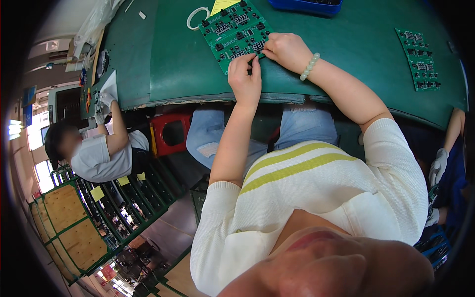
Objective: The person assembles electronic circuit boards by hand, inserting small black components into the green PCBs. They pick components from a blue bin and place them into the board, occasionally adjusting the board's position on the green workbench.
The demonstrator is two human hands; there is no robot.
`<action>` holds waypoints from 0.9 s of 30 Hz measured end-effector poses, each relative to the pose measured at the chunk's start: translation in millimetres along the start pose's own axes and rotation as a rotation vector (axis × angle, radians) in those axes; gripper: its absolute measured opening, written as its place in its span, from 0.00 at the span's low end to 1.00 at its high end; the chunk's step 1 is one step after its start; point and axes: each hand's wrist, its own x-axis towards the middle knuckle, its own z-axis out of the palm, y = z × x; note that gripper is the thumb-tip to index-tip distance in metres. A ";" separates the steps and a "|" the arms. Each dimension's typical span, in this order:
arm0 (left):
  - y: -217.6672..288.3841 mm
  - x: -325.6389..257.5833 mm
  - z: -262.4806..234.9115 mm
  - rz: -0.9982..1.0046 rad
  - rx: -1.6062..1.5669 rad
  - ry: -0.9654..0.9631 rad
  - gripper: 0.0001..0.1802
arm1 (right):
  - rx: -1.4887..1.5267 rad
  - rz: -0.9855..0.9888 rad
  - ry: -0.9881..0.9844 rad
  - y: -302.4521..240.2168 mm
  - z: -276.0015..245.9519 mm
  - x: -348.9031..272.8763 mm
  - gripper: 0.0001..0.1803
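Note:
A green circuit board panel (216,41) with several digit displays and small black parts lies on the green-topped table, in front of me. My left hand (244,79) is at the panel's near edge, thumb and forefinger pinched by a small dark spot on the board. Whatever sits between those fingertips is too small to name. At the panel's near right corner, my right hand (288,50) is closed, its fingertips beside the lower right display. Its curled fingers hide what they may hold. A pale bead bracelet circles the right wrist.
Behind the panel are a white ring (191,19), a yellow paper (221,6) and a blue tray (307,7). Another circuit board panel (418,59) lies far right. A gloved co-worker (106,153) sits left near a red stool (169,133); another's gloved hand (438,166) shows right.

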 end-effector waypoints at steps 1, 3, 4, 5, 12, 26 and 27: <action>-0.2 -1.3 0.2 -0.014 -0.010 0.010 0.04 | -0.010 0.002 0.001 -0.5 0.5 -0.2 0.09; 0.8 -4.6 0.7 -0.043 -0.030 0.030 0.05 | -0.031 0.006 0.004 -2.2 0.3 -0.7 0.09; -0.8 -5.7 1.7 -0.042 -0.054 0.041 0.05 | -0.030 -0.008 0.006 -2.8 -0.3 -0.2 0.08; -3.2 -6.4 3.4 -0.041 -0.077 0.053 0.05 | -0.029 -0.023 0.007 -3.3 -1.7 0.5 0.08; -15.9 -14.2 8.0 -0.037 -0.056 0.047 0.06 | 0.043 -0.217 0.018 -0.5 -1.0 5.3 0.04; -1.0 -9.7 0.0 -0.111 -0.092 0.032 0.05 | 0.396 -0.103 0.117 7.6 5.5 10.8 0.07; 0.3 -8.9 -0.3 -0.122 -0.088 0.021 0.06 | 0.480 -0.056 0.146 9.4 2.2 12.6 0.07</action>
